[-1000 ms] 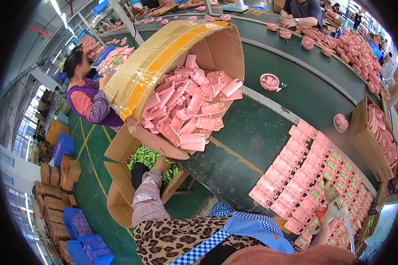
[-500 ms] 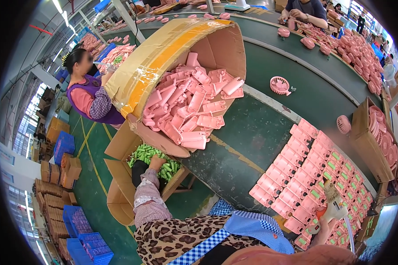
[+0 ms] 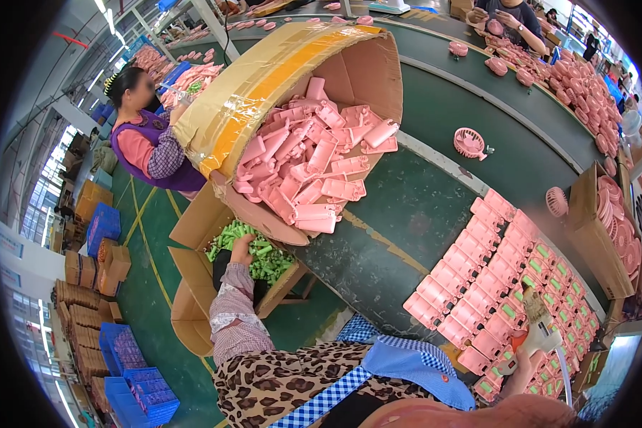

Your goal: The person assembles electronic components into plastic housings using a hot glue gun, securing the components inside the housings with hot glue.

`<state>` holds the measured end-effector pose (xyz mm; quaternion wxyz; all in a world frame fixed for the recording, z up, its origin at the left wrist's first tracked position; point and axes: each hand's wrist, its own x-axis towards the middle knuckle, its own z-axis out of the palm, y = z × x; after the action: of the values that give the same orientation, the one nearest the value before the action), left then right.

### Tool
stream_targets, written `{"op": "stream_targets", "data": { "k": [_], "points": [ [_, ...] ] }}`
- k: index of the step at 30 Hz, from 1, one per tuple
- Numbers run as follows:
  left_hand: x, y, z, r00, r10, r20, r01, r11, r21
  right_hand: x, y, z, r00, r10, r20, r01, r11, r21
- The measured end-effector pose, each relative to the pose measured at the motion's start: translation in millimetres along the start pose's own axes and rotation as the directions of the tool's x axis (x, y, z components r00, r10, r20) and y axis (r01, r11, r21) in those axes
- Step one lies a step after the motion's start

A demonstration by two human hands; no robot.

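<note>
My left hand (image 3: pixel 242 249) is down in a cardboard box, its fingers curled among small green plastic pieces (image 3: pixel 267 265); whatever they hold is hidden. At the lower right, my right hand (image 3: pixel 522 369) is closed round the handle of a white and orange hot glue gun (image 3: pixel 542 338), with a pale stick trailing from its back. The gun's dirty nozzle is over rows of pink plastic casings (image 3: pixel 482 284) laid on the green work surface. Green pieces sit in many casings on the right; those on the left show dark ends and no green.
A large tipped carton (image 3: pixel 264 78) full of loose pink casings (image 3: pixel 321 158) lies ahead. A pink fan head (image 3: pixel 469 143) rests on the conveyor belt (image 3: pixel 435 107). Another carton (image 3: pixel 603 235) holds fan parts at right. Co-workers sit at far left and far right; blue crates (image 3: pixel 150 396) stand on the floor.
My left hand has shifted slightly up and left within the green pieces. My right hand and the glue gun have hardly moved. The co-worker at far right has raised a pink part.
</note>
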<state>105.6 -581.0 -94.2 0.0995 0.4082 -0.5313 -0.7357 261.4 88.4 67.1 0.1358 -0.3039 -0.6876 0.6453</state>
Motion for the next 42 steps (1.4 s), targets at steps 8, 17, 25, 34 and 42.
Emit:
{"op": "stream_targets", "data": {
  "k": [8,17,25,34,42],
  "points": [
    [-14.5,10.3,2.6,1.0,0.016,-0.027,-0.019,0.991,-0.132,3.4,2.9,-3.4,0.995,-0.057,0.081,0.049,0.995,0.09],
    [-30.3,20.1,-17.1,1.0,0.01,0.008,-0.008,0.991,-0.136,20.2,14.3,-17.0,0.993,-0.047,0.107,0.04,0.997,0.062],
    [-14.9,17.5,-24.9,0.998,-0.062,0.027,0.067,0.954,-0.292,24.8,9.8,-6.6,0.985,-0.023,0.17,0.009,0.996,0.084],
    [-25.3,32.0,-26.5,0.996,0.025,0.086,0.002,0.954,-0.301,25.4,4.9,-2.1,0.993,0.053,0.104,-0.059,0.997,0.05],
    [-31.2,40.9,-33.1,0.997,0.056,0.052,-0.04,0.961,-0.273,27.1,-2.6,4.9,0.992,0.06,0.11,-0.071,0.993,0.099]
  ]
}}
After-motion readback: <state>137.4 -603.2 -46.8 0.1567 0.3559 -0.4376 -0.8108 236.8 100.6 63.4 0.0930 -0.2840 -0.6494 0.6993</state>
